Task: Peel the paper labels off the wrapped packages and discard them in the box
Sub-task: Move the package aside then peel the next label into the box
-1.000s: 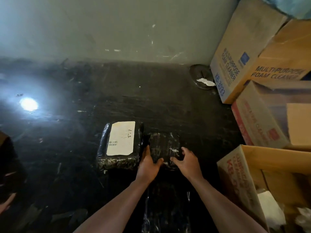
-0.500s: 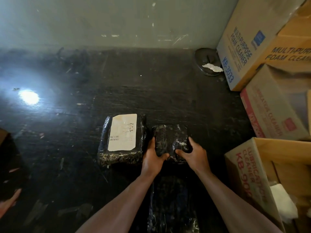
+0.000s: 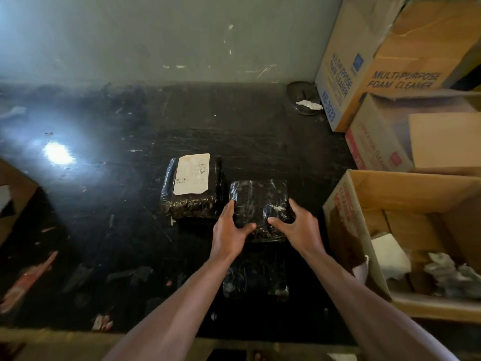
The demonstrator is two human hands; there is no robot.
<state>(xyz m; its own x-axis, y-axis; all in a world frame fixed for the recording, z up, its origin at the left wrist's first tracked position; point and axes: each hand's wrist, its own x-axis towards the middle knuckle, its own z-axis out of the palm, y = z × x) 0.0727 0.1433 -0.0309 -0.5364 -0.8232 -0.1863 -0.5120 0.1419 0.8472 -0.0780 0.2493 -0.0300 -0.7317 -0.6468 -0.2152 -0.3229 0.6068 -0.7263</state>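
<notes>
Two black plastic-wrapped packages lie side by side on the dark counter (image 3: pixel 260 142). The left package (image 3: pixel 191 201) carries a white paper label (image 3: pixel 192 174) on its top. The right package (image 3: pixel 259 201) shows no label. My left hand (image 3: pixel 229 230) grips its near left edge and my right hand (image 3: pixel 295 226) grips its near right edge, thumbs on top. A third wrapped package (image 3: pixel 256 280) lies between my forearms, partly hidden. An open cardboard box (image 3: pixel 348 204) with crumpled paper scraps (image 3: pixel 387 256) stands at the right.
Stacked cardboard cartons (image 3: pixel 364 63) fill the back right corner against the grey wall. A small dark dish (image 3: pixel 302 97) with a paper scrap sits beside them. Another box edge (image 3: pixel 15 188) shows at the far left. Bits of litter dot the near left counter.
Both hands have closed further around the unlabelled package, and it sits slightly farther from me. The labelled package has not moved.
</notes>
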